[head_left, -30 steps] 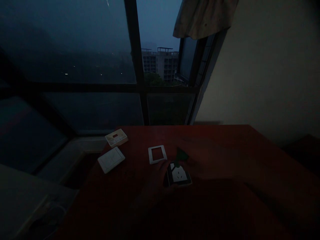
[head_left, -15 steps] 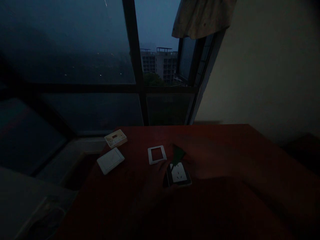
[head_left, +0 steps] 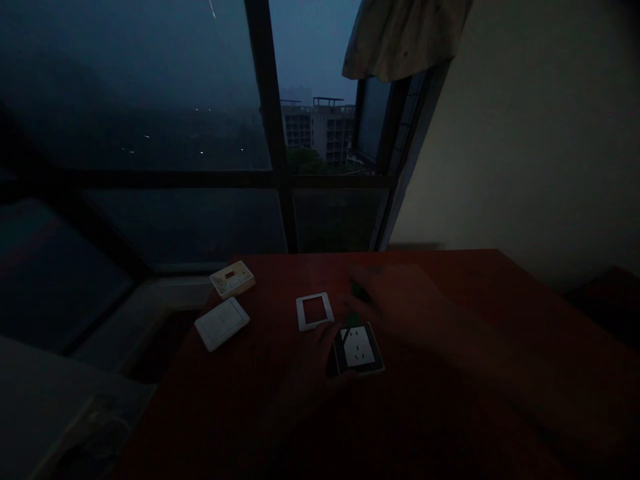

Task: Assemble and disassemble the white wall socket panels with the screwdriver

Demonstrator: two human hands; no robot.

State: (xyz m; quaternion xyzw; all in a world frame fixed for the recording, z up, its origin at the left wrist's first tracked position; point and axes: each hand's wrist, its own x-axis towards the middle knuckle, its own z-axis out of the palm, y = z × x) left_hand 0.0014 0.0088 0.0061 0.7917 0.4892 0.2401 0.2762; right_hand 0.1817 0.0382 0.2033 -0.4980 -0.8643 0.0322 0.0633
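Observation:
A wall socket [head_left: 361,348] with a white slotted face and dark surround rests on the red table. My left hand [head_left: 320,360] grips its left side, fingers at the far edge and thumb at the near edge. From the far right, my right hand [head_left: 395,293] closes around the green handle of a screwdriver [head_left: 353,320]. Its thin dark shaft slants down to the left edge of the socket's white face; the tip is hard to make out in the dark. Just beyond my left fingers lies a white square cover frame [head_left: 300,313].
At the table's left edge are a white switch plate [head_left: 223,325] and, behind it, a cream-coloured mounting box [head_left: 233,279]. Dark-framed windows [head_left: 280,179] stand behind the red table [head_left: 440,263], with a pale wall [head_left: 515,147] on the right. The room is very dim.
My right hand has shifted and turned around the green handle, showing more clearly now and hiding more of the handle. My left hand and the socket have stayed nearly in place.

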